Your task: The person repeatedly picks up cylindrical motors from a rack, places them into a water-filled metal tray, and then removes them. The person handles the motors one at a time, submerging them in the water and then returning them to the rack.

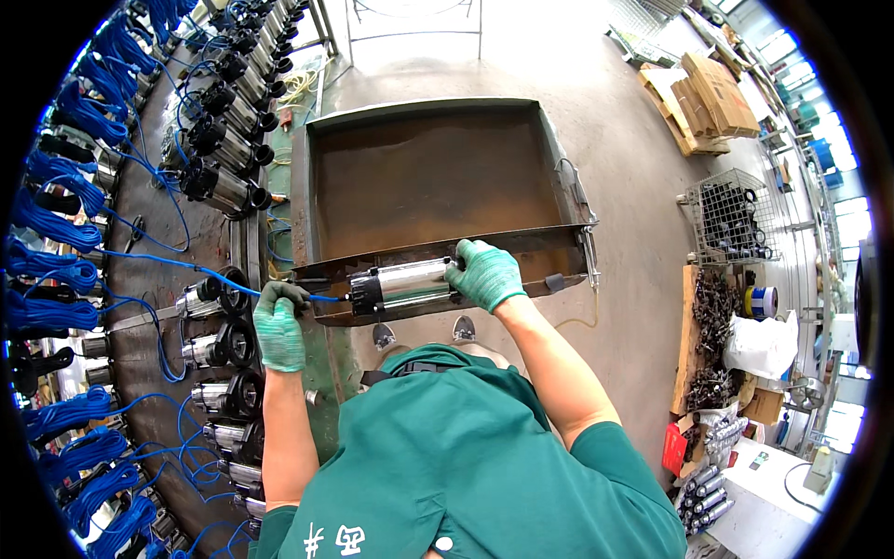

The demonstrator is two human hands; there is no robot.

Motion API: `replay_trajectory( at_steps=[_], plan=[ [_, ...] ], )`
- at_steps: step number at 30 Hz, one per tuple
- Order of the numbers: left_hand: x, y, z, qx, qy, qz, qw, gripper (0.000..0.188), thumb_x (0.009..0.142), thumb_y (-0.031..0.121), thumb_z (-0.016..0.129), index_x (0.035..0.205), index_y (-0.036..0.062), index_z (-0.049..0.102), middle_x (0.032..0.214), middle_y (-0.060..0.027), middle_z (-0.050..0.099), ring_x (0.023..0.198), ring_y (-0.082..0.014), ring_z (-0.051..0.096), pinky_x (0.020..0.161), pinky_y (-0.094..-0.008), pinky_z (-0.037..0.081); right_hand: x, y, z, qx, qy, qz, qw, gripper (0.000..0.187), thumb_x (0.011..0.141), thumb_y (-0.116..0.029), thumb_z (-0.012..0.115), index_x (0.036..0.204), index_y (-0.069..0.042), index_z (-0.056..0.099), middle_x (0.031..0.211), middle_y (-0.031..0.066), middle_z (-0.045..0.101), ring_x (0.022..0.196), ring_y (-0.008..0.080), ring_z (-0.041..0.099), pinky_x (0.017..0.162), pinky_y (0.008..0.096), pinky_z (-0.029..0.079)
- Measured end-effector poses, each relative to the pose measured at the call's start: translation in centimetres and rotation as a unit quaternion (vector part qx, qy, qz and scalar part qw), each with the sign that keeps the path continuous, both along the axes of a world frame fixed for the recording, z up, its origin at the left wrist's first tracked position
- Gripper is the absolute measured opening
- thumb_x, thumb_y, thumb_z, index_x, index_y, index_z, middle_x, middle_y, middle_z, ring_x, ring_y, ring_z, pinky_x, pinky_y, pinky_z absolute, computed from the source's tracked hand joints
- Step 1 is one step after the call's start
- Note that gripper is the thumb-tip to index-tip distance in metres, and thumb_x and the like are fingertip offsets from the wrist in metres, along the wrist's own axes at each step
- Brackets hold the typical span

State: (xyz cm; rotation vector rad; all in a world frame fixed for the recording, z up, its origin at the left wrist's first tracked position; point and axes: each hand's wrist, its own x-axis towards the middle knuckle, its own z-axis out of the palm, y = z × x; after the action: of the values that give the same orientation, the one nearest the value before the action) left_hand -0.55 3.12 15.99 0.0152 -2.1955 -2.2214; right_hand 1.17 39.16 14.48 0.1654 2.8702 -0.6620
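A shiny steel submersible pump [405, 283] with a black ribbed end lies level over the near compartment of a metal tank [300, 200]. My right hand [488, 275], in a green glove, grips its right end, with the thumb and fingers around it. A blue cable [323, 298] runs leftward from the pump's black end. My left hand [282, 326], in a green glove with dark, dirty fingertips, is closed on this cable just left of the pump. The pump's right end is partly hidden by my right hand.
Brown water [428, 182] fills the tank's large far compartment. At left, a dark bench [149, 307] carries rows of similar pumps and coiled blue cables [56, 265]. To the right are cardboard boxes [717, 93] on a pallet and a wire basket [736, 219] of black parts.
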Motion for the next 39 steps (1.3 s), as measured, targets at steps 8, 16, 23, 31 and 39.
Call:
replay_trajectory(
  at_steps=[8, 16, 23, 31, 39],
  plan=[
    [0.9, 1.5, 8.2, 0.289, 0.054, -0.084, 0.952, 0.025, 0.096, 0.024, 0.077, 0.099, 0.0072, 0.059, 0.095, -0.0037, 0.055, 0.103, -0.0247, 0.060, 0.091, -0.0439, 0.055, 3.2, 10.6, -8.5, -0.072, 0.070, -0.076, 0.992, 0.032, 0.096, -0.037, 0.072, 0.116, -0.012, 0.077, 0.106, 0.0202, 0.074, 0.100, 0.0397, 0.072, 0.089, 0.0489, 0.057],
    [1.1, 10.3, 5.2, 0.353, -0.050, -0.156, 0.921, 0.020, 0.098, 0.020, 0.076, 0.100, 0.0056, 0.061, 0.102, -0.0087, 0.059, 0.120, -0.0329, 0.064, 0.098, -0.0477, 0.061, 4.2, 12.7, -15.1, 0.094, -0.007, -0.103, 0.990, 0.030, 0.102, -0.033, 0.065, 0.124, -0.015, 0.073, 0.112, 0.0176, 0.073, 0.102, 0.0404, 0.072, 0.089, 0.0516, 0.058],
    [1.0, 9.3, 4.8, 0.381, -0.035, -0.146, 0.912, 0.011, 0.098, 0.009, 0.072, 0.101, 0.0030, 0.063, 0.103, -0.0098, 0.063, 0.116, -0.0333, 0.066, 0.094, -0.0470, 0.063, 4.6, 12.7, -16.0, 0.028, 0.032, -0.120, 0.992, 0.031, 0.093, -0.008, 0.061, 0.123, -0.010, 0.067, 0.112, 0.0234, 0.073, 0.106, 0.0437, 0.070, 0.091, 0.0522, 0.057],
    [0.1, 1.4, 4.8, 0.371, 0.029, 0.033, 0.928, 0.009, 0.099, -0.003, 0.063, 0.100, 0.0057, 0.062, 0.101, -0.0085, 0.063, 0.110, -0.0288, 0.067, 0.090, -0.0421, 0.064, 2.4, 11.9, -9.9, -0.264, -0.160, -0.140, 0.941, 0.042, 0.098, -0.006, 0.054, 0.139, -0.013, 0.057, 0.095, 0.0115, 0.073, 0.076, 0.0183, 0.072, 0.054, 0.0345, 0.055],
    [-2.7, -4.4, 4.2, 0.171, 0.069, 0.001, 0.983, 0.015, 0.099, -0.004, 0.062, 0.092, 0.0076, 0.057, 0.095, -0.0071, 0.060, 0.097, -0.0193, 0.063, 0.082, -0.0305, 0.055, -2.1, 0.5, 0.9, -0.262, -0.228, -0.059, 0.936, 0.055, 0.094, -0.003, 0.050, 0.149, -0.006, 0.056, 0.103, 0.0096, 0.072, 0.063, 0.0140, 0.062, 0.048, 0.0302, 0.052]
  ],
)
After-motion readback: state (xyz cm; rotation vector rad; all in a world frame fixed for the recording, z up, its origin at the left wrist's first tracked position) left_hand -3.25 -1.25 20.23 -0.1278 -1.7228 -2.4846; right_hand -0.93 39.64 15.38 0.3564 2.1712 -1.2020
